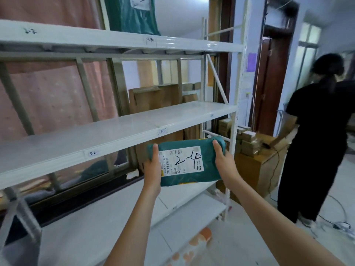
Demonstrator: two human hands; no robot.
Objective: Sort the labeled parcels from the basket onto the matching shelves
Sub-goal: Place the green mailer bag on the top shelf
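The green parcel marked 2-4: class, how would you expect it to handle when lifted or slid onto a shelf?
The green parcel is probably soft and somewhat floppy: its plastic wrap wrinkles and its corners look rounded. Likely light, since the left hand and right hand hold it only by its ends. The glossy film may be slippery.

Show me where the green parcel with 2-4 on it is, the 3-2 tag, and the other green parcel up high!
Green parcel point(185, 163): head view, on its white label.
3-2 tag point(92, 153): head view, on the middle shelf's front edge.
Upper green parcel point(132, 15): head view, on its wrapper.
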